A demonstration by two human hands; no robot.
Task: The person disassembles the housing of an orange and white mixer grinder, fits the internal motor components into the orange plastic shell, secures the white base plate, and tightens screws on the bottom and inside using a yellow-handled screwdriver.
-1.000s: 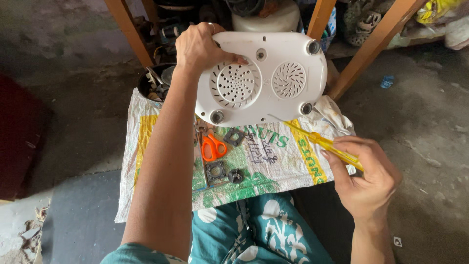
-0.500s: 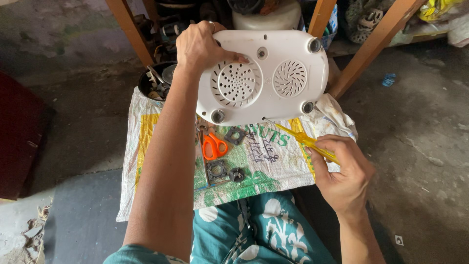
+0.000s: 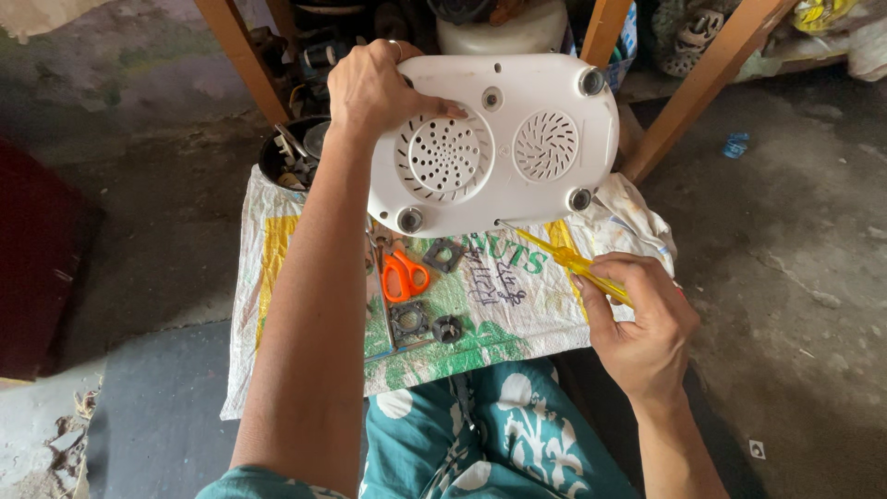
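Left hand (image 3: 374,92) clamps the white appliance base (image 3: 499,143) tilted above the printed sack (image 3: 480,305), while the right hand (image 3: 637,323) pinches a yellow screwdriver (image 3: 573,266), tip at the base's lower edge.

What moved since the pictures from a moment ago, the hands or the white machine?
The right hand moved: it brought the yellow screwdriver up and inward, so its tip now nearly touches the lower edge of the white appliance base. The left hand kept its hold on the top left of the base. The orange scissors and small black parts stayed on the printed sack.
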